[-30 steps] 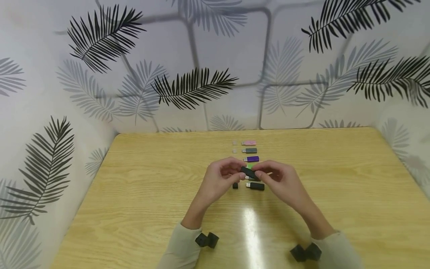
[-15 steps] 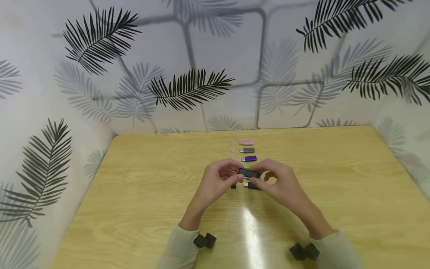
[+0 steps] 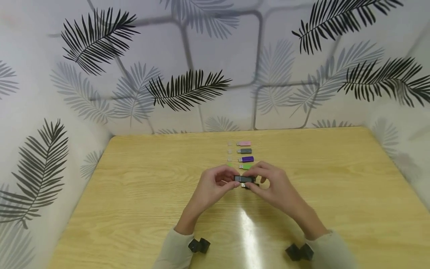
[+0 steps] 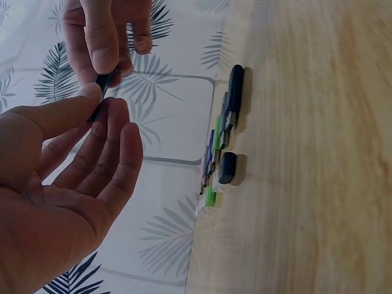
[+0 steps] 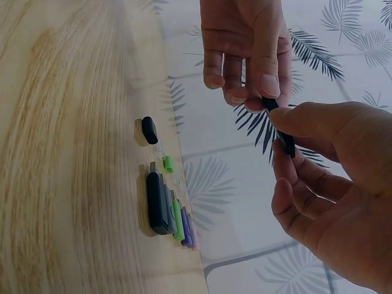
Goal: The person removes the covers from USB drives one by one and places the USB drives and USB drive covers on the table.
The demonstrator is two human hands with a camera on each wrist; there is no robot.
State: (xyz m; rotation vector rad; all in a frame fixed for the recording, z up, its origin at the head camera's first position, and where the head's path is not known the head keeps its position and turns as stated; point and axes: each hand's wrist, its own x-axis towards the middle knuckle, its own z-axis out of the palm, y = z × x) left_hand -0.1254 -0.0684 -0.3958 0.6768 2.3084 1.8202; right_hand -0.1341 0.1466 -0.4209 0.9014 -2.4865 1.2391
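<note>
Both hands meet over the middle of the wooden table (image 3: 134, 209) and share a black USB stick (image 3: 243, 179). My left hand (image 3: 234, 181) pinches its left end between thumb and fingers (image 4: 92, 98). My right hand (image 3: 254, 182) pinches the right end, thumb on top (image 5: 288, 125). The stick (image 5: 283, 136) is held level, just above the table. Under the hands lies another black USB stick (image 5: 156, 205) with its plug bare, and a black cap (image 4: 227, 167) lies apart from it.
Behind the hands is a row of uncapped sticks: pink (image 3: 244, 143), grey (image 3: 245, 151), purple (image 3: 247, 159), green (image 3: 246, 166). Small caps lie left of them, among them a green cap (image 5: 168, 163). Leaf-patterned walls enclose the table at the back and sides.
The black stick was tilted a second ago and now lies level between the hands. Both hands have sunk slightly toward the table and closer to me.
</note>
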